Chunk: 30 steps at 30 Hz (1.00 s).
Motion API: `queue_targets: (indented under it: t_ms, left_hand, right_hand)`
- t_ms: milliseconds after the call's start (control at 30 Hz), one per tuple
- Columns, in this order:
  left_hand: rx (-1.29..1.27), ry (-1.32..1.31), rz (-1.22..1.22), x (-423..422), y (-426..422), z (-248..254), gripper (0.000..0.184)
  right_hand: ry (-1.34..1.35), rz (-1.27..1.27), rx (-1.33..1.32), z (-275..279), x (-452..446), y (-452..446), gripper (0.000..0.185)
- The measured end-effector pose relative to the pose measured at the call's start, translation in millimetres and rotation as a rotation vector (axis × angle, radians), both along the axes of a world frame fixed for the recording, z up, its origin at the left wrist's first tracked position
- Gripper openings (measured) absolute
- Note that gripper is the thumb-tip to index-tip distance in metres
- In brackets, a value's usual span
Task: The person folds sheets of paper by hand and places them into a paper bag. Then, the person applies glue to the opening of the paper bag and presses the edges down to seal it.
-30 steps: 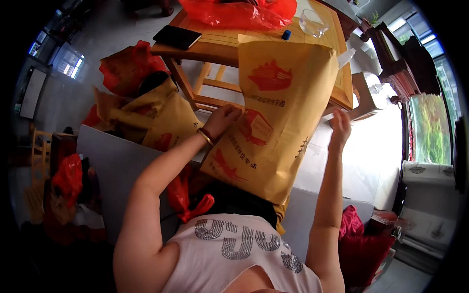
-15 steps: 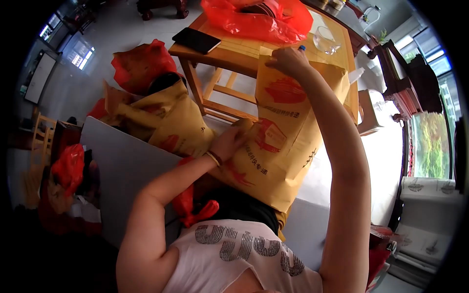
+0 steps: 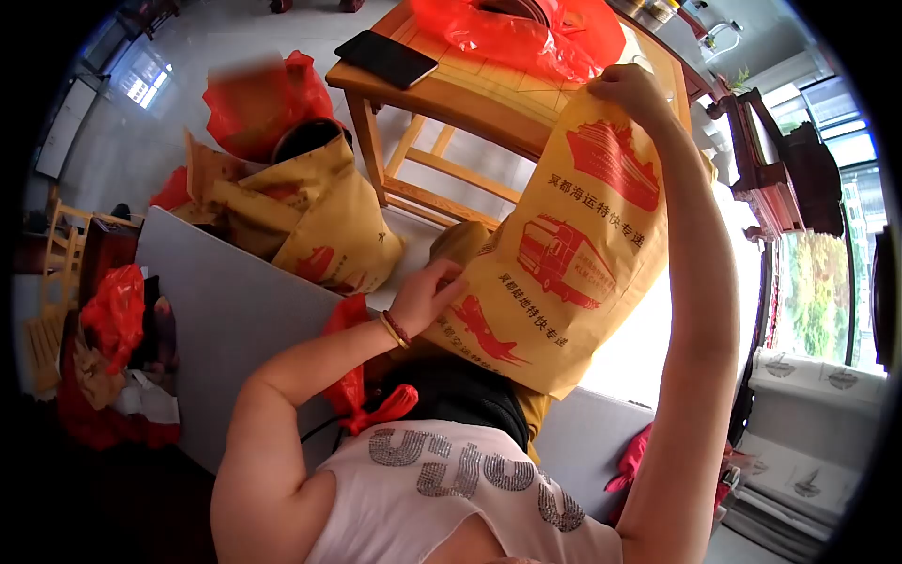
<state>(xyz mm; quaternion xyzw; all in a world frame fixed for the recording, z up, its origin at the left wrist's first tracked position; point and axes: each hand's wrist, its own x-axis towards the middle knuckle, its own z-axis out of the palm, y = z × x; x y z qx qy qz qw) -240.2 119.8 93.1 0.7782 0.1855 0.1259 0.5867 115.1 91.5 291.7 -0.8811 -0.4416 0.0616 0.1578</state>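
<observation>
A large yellow-brown paper bag [image 3: 573, 254] with red ship, truck and plane prints stands tilted in front of me. Its top corner is pinched in my right hand [image 3: 628, 89], raised over the edge of the wooden table. My left hand [image 3: 425, 299] is low at the bag's left side, thumb and fingers apart, the fingertips near or against its edge; contact is unclear. Beyond that hand a dull brown fold [image 3: 458, 242] shows, which I cannot identify. Further left, a second, crumpled printed paper bag [image 3: 324, 226] leans with its mouth agape and a dark round item inside.
The wooden table [image 3: 451, 105] carries a black phone [image 3: 385, 58] and a red plastic bag [image 3: 517, 38]. A grey panel [image 3: 235, 320] runs along my left. Red plastic [image 3: 249, 108] lies behind the crumpled bag. A tied red bag [image 3: 362, 395] is near my lap.
My right hand has moved up and right, pulling the bag's top along, so its printed face is flatter and fuller in view. My left hand has shifted slightly down and left.
</observation>
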Motion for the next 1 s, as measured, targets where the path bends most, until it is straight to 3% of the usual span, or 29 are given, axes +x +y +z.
queue_targets:
  t_ms: [67, 267, 367, 567, 767, 867, 1000]
  left_hand:
    - [0.133, -0.013, -0.018, -7, 2, -8, 0.017]
    - [0.146, -0.040, 0.091, -16, 3, -25, 0.012]
    - [-0.027, -0.053, 0.100, -13, 0, -23, 0.008]
    - [0.158, -0.119, -0.011, -6, 10, -28, 0.008]
    - [0.089, -0.105, 0.110, -19, 7, -49, 0.007]
    - [0.155, -0.137, 0.112, -22, 6, -62, 0.006]
    - [-0.004, 0.016, 0.118, -20, 10, -69, 0.007]
  right_hand:
    - [-0.006, -0.018, 0.003, -6, 4, 4, 0.033]
    - [0.037, -0.027, -0.006, -18, 9, 7, 0.034]
    - [0.053, -0.051, 0.012, -10, 4, 7, 0.032]
    - [0.106, -0.039, 0.055, -3, 7, 2, 0.029]
    - [0.308, -0.165, 0.096, -1, 11, -15, 0.028]
    - [0.200, -0.091, 0.074, -17, 19, -2, 0.032]
    - [0.081, 0.029, -0.024, -17, 7, 28, 0.035]
